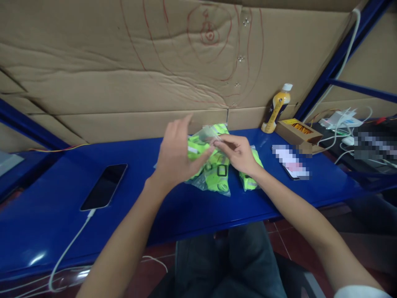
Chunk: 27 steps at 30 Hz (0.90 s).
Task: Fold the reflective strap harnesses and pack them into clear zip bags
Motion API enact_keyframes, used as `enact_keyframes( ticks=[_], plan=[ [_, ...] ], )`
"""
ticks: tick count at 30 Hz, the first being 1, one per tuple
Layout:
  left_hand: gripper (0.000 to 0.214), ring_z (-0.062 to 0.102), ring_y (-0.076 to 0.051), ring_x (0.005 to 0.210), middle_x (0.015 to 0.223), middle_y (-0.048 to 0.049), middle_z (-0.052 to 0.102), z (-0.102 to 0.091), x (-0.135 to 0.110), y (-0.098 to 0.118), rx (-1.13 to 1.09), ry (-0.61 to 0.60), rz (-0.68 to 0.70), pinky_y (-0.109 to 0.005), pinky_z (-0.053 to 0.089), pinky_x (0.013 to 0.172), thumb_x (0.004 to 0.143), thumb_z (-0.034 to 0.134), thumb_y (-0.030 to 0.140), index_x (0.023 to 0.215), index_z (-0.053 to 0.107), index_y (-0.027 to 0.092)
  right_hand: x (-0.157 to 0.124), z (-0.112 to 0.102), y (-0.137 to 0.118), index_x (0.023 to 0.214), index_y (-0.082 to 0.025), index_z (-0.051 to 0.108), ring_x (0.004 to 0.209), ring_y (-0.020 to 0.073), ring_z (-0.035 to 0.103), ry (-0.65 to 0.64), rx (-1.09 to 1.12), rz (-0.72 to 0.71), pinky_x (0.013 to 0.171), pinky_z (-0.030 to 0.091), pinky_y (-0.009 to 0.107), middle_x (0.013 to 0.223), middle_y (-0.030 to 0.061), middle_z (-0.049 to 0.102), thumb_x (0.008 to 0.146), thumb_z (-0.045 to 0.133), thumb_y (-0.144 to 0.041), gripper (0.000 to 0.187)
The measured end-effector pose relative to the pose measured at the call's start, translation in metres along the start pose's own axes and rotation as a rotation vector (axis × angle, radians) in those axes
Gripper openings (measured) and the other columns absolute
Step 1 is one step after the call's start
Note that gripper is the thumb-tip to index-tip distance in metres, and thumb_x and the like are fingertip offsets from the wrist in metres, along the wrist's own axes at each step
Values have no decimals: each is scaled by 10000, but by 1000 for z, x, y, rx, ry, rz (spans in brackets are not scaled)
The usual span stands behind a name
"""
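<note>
A clear plastic bag (217, 185) with bright yellow-green strap-like material, reflective strips and a black buckle inside lies on the blue table. My right hand (240, 153) pinches the bag's clear upper edge between thumb and fingers. On the bag's left, my left hand (175, 153) has its fingers stretched upward and apart from the thumb. That thumb reaches over the bag toward my right fingertips; whether it touches the plastic I cannot tell. Partly hidden behind my right hand and wrist is a second bagged yellow-green bundle (249, 182).
On the left of the blue table (198, 219) lies a dark phone (104, 187) with a white cable (71, 244). To the right are another phone (290, 162), a yellow bottle (277, 108) and an open cardboard box (299, 131). A cardboard wall (93, 91) closes the back.
</note>
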State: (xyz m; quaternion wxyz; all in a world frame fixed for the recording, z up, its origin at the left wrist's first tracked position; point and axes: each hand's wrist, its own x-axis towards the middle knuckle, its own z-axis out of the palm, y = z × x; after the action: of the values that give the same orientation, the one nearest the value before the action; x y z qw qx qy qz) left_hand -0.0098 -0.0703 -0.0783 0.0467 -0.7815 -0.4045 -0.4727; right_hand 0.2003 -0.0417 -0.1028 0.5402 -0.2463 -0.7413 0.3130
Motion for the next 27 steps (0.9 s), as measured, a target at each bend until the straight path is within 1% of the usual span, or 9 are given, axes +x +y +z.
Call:
enact_keyframes(
  ticks=[3, 5, 7, 9, 12, 15, 20, 23, 27],
  plan=[
    [569, 721, -306, 986, 1078, -120, 790, -10, 4, -2, -129, -95, -309, -418, 562, 869, 962, 671, 692, 1181, 763, 175, 7, -3, -4, 979, -220, 851, 933, 212, 757, 68, -40, -81, 877, 574, 352, 1003, 54, 841, 1031, 731, -478, 289],
    [496, 712, -259, 873, 958, -81, 794, -10, 5, -5, -313, -172, -415, -360, 557, 768, 940, 723, 662, 1053, 798, 184, 16, -6, -10, 968, -221, 850, 874, 197, 731, 29, -96, -147, 835, 557, 339, 953, 45, 821, 1022, 742, -516, 319],
    [433, 711, -239, 867, 973, -74, 799, -6, 5, -9, -527, -121, -455, -332, 560, 744, 896, 811, 591, 1045, 807, 185, 30, -9, -17, 930, -213, 839, 808, 183, 706, -12, -154, -184, 794, 544, 328, 878, 34, 798, 1008, 751, -554, 360],
    [409, 716, -223, 880, 1020, -73, 801, 1, 8, -14, -707, 1, -459, -320, 571, 758, 842, 888, 524, 1062, 809, 189, 48, -13, -24, 889, -205, 815, 798, 184, 694, -1, -245, -205, 808, 550, 336, 832, 32, 774, 994, 749, -601, 415],
    [399, 714, -197, 864, 1004, -48, 792, 10, 24, -18, -845, 169, -429, -305, 576, 764, 759, 969, 487, 984, 792, 209, 77, -23, -33, 977, -216, 786, 928, 222, 700, 79, -391, -245, 890, 576, 377, 960, 55, 773, 900, 810, -693, 484],
    [425, 723, -189, 874, 992, -32, 782, 12, 50, -15, -882, 264, -339, -298, 587, 776, 721, 1003, 495, 920, 751, 216, 102, -38, -45, 1056, -221, 760, 929, 235, 699, 39, -386, -205, 818, 603, 372, 994, 67, 761, 810, 867, -744, 588],
    [462, 758, -230, 991, 1047, -73, 795, 9, 91, -3, -792, 252, -232, -330, 618, 842, 862, 871, 648, 1019, 786, 222, 112, -66, -64, 847, -212, 742, 650, 169, 655, -157, -205, -66, 558, 550, 278, 679, 14, 668, 812, 853, -762, 562],
    [480, 747, -213, 868, 880, -50, 772, 13, 104, 2, -808, 282, -230, -335, 621, 789, 906, 793, 710, 872, 778, 231, 110, -74, -67, 826, -205, 746, 598, 141, 625, -94, -117, -43, 508, 516, 254, 662, 5, 661, 785, 913, -696, 519],
    [506, 696, -171, 730, 741, -25, 722, 19, 110, 5, -883, 314, -264, -319, 613, 741, 881, 833, 690, 725, 734, 219, 112, -83, -57, 854, -187, 762, 618, 124, 620, -10, 11, -1, 511, 508, 245, 721, 8, 682, 770, 953, -632, 492]
  ],
)
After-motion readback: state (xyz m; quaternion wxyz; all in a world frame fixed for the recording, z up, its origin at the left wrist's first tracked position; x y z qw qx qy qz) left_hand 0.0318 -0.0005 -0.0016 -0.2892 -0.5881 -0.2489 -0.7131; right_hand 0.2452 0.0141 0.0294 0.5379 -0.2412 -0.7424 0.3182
